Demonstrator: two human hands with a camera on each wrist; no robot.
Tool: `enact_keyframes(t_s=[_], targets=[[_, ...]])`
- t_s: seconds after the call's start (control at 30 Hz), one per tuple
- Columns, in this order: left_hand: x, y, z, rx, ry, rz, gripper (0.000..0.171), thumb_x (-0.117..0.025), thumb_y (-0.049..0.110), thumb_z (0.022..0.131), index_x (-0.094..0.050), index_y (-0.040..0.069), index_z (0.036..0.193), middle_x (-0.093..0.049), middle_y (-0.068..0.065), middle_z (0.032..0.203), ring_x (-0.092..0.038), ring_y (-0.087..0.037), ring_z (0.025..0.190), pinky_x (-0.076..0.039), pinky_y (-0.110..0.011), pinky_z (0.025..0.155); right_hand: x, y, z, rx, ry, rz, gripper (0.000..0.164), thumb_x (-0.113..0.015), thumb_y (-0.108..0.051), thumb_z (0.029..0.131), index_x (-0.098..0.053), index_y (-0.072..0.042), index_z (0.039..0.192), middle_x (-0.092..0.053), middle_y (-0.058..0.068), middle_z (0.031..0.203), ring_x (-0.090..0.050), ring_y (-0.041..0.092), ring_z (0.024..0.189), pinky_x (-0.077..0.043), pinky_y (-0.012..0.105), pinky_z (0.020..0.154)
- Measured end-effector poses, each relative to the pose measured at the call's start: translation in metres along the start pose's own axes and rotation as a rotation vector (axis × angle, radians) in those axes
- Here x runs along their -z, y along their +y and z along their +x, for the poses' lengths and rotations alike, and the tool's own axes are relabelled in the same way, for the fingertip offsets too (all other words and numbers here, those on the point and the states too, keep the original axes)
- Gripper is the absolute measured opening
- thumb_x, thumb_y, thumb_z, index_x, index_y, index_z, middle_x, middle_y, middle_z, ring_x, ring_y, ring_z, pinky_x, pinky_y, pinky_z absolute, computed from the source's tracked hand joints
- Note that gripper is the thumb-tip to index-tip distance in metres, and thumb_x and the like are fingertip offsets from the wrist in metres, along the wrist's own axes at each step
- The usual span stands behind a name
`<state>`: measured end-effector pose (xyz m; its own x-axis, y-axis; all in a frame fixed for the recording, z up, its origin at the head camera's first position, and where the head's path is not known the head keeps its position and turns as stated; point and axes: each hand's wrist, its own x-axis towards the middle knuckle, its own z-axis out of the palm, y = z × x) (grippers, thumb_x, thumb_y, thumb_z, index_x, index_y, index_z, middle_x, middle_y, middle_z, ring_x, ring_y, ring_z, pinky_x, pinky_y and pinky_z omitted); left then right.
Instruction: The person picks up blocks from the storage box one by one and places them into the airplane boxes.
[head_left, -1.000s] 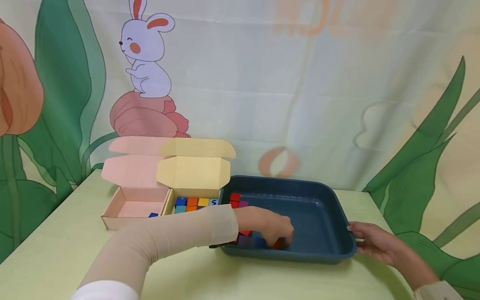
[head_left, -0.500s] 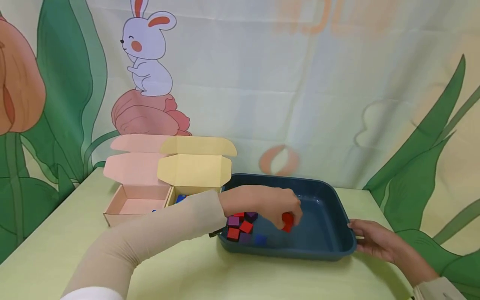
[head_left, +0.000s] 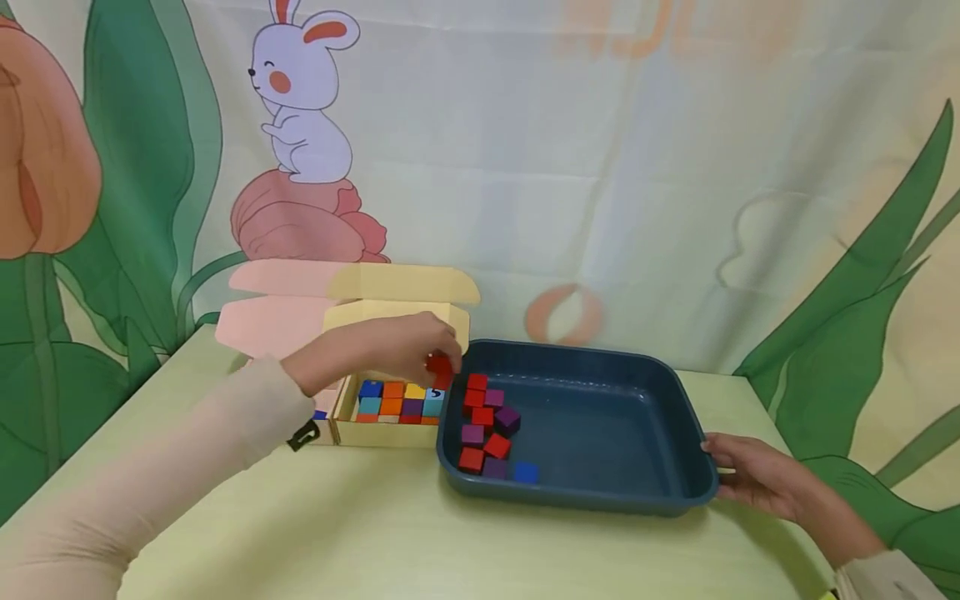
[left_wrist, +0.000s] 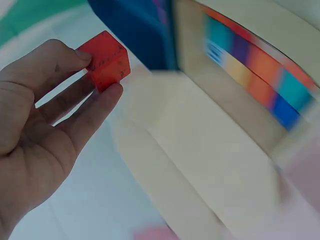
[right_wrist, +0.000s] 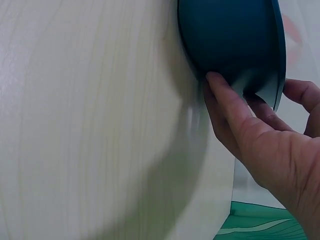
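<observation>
Red cube [head_left: 439,371] pinched, the left hand [head_left: 414,343] hovers by the yellow box [head_left: 386,436], left of centre — a carry, I'd judge; setting down wants care. The right hand [head_left: 767,477] (frame right) grips the blue tray [head_left: 577,497].

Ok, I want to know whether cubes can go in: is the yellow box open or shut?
Open: the yellow box's lid stands raised behind it, and coloured cubes show inside.
</observation>
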<state>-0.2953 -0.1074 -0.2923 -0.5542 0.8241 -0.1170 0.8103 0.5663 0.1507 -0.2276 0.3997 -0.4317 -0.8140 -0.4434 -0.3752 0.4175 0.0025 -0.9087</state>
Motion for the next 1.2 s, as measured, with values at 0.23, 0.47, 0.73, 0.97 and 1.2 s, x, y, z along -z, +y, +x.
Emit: enact_keyframes(t_s=[0.23,0.47,0.73,0.97,1.2], targets=[[-0.006,-0.063,-0.063,0.163,0.004,0.01,0.02,-0.078,-0.007,0.079,-0.075,0.007,0.093,-0.069,-0.004,0.088,-0.059,-0.02,0.079,-0.057,-0.03,0.071,0.007,0.0,-0.004,0.003,-0.011,0.012,0.024,-0.042,-0.018,0.109,-0.051,-0.01,0.13,-0.064,0.007,0.124,-0.062,0.024,0.116,-0.055,0.037,0.095],[-0.017,-0.095,-0.095,0.307,-0.07,-0.086,0.027,-0.078,-0.009,0.078,-0.075,0.009,0.098,-0.068,-0.002,0.091,-0.059,-0.02,0.083,-0.059,-0.033,0.071,0.01,0.002,-0.006,0.001,0.004,0.003,0.026,-0.043,-0.019,0.109,-0.047,-0.01,0.132,-0.063,0.006,0.123,-0.062,0.024,0.115,-0.056,0.038,0.094],[-0.032,-0.113,-0.101,0.355,-0.084,-0.176,0.032,-0.077,-0.009,0.079,-0.072,0.003,0.108,-0.069,-0.004,0.097,-0.061,-0.021,0.088,-0.06,-0.036,0.075,0.003,0.0,-0.006,0.002,-0.038,0.02,0.024,-0.042,-0.019,0.11,-0.054,-0.011,0.129,-0.063,0.006,0.125,-0.062,0.023,0.116,-0.055,0.037,0.095],[-0.045,-0.122,-0.096,0.381,-0.12,-0.295,0.027,-0.08,-0.004,0.082,-0.073,0.007,0.106,-0.068,-0.003,0.099,-0.061,-0.023,0.093,-0.06,-0.036,0.078,0.004,0.001,-0.006,0.003,-0.045,0.038,0.024,-0.041,-0.017,0.11,-0.055,-0.01,0.129,-0.062,0.007,0.125,-0.062,0.024,0.116,-0.055,0.036,0.095],[-0.067,-0.132,-0.092,0.444,-0.17,-0.461,0.035,-0.079,-0.006,0.082,-0.071,0.007,0.113,-0.067,-0.004,0.099,-0.059,-0.021,0.091,-0.059,-0.033,0.081,0.001,-0.002,-0.004,-0.005,-0.001,0.014,0.041,-0.044,-0.017,0.109,-0.039,0.001,0.144,-0.061,0.008,0.127,-0.062,0.025,0.117,-0.055,0.037,0.095]])
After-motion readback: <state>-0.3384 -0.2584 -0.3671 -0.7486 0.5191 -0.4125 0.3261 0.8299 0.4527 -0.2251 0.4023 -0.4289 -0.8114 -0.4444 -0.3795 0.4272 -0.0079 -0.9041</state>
